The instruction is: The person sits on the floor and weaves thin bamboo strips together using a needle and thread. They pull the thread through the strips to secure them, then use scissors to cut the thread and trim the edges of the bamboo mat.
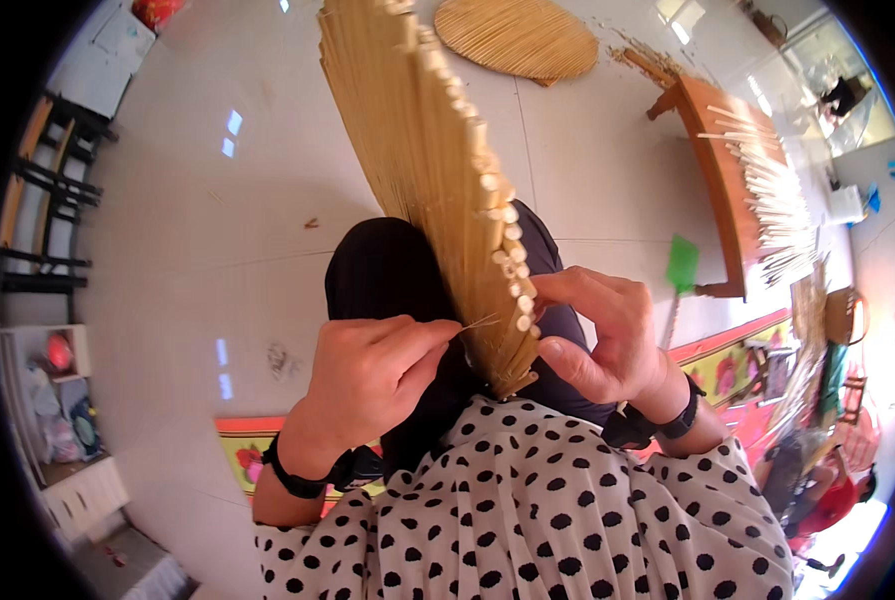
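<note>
A pale, glossy tiled floor (177, 240) spreads under everything, its widest open stretch lying to the left, between the person's knees in black trousers (377, 275) and the dark-framed wooden furniture (55, 195) near the left rim of view. The flat, straw-coloured panel of stalks set side by side (407, 140) stands on its narrow side between the knees, its lower end close to the lap and its far end running up to the upper border of the picture. Its right-hand edge shows a row of round, whitish cut ends. A reddish-brown wooden tabletop (705, 140) stands to the right, well apart from the panel, with pale slender sticks (779, 200) fanned across it, many jutting past its edge. An oval mat of yellowish stalks (517, 38) lies on the floor beyond the panel, left of the tabletop. The right hand (602, 338) is at the panel's cut edge, thumb and forefinger apart; whether its grip is firm I cannot tell. The left hand (377, 372) is beside the panel's left face, its grip closed on fine, pale strands (482, 322). A green flat-headed swatter (681, 264) sits near the tabletop's closest leg.
</note>
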A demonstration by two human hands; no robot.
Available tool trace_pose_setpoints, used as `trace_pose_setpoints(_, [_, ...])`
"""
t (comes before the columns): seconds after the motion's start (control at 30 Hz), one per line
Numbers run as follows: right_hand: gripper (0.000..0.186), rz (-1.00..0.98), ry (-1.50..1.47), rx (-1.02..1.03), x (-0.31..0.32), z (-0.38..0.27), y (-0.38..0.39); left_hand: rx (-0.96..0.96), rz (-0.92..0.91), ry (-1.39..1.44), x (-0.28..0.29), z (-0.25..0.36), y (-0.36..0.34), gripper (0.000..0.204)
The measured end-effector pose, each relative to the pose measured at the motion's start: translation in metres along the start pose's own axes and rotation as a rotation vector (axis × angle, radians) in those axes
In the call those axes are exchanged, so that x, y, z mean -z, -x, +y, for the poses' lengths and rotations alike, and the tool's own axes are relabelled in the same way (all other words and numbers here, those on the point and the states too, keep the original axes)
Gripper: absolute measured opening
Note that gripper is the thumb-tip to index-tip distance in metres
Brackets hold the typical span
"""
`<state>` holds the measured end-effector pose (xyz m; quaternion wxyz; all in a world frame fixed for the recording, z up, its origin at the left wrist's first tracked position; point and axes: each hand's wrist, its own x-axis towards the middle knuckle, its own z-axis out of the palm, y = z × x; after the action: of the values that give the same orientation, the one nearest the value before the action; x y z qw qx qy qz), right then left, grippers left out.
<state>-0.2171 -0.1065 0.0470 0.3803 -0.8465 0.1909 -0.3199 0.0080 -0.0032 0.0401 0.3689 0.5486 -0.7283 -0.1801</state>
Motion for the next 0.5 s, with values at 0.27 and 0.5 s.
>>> trace_pose_setpoints(0.27, [0.029, 0.125, -0.431, -0.026, -0.023, 0.031, 0.023, 0.044, -0.063, -0.078, -0.002, 0.004, 0.004, 0.018])
trace_pose_setpoints(0.5, [0.031, 0.15, -0.669, -0.089, -0.037, 0.052, 0.031, 0.124, -0.071, -0.16, -0.003, 0.017, 0.005, 0.013])
